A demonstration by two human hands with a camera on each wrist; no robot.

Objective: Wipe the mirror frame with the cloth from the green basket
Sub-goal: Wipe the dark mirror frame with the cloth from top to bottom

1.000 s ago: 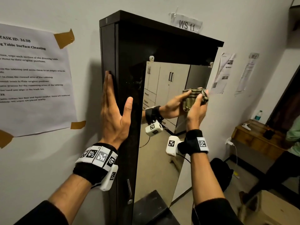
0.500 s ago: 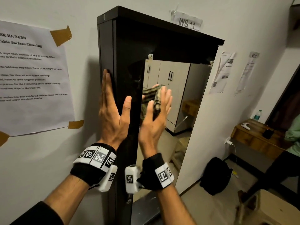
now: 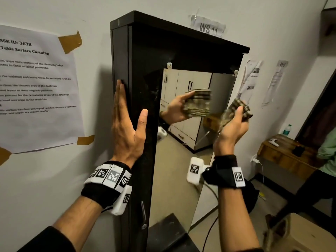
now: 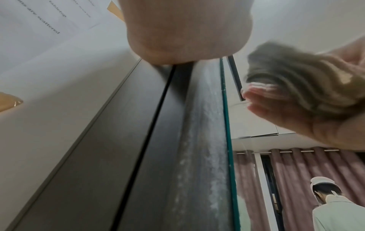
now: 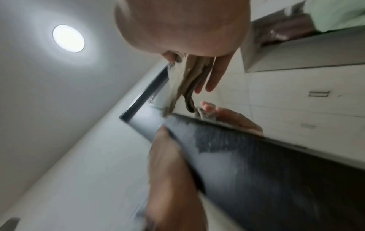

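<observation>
The tall black mirror frame stands against the wall, with the mirror glass set in its front. My left hand lies flat on the frame's left side, fingers straight and thumb on the front face. My right hand grips a bunched checked cloth at the mirror's right edge; both are blurred. Their reflection shows in the glass. In the right wrist view the cloth hangs between thumb and fingers, and the left hand rests on the frame. A dusty strip runs along the frame beside the glass.
A taped paper sheet hangs on the wall left of the frame, and a "WS 11" label above it. At the right are a wooden table with a bottle, a person in green, and a light box on the floor.
The right hand swept the cloth from the mirror's left edge, beside my left thumb, across to its right edge. The left hand has stayed flat on the frame.
</observation>
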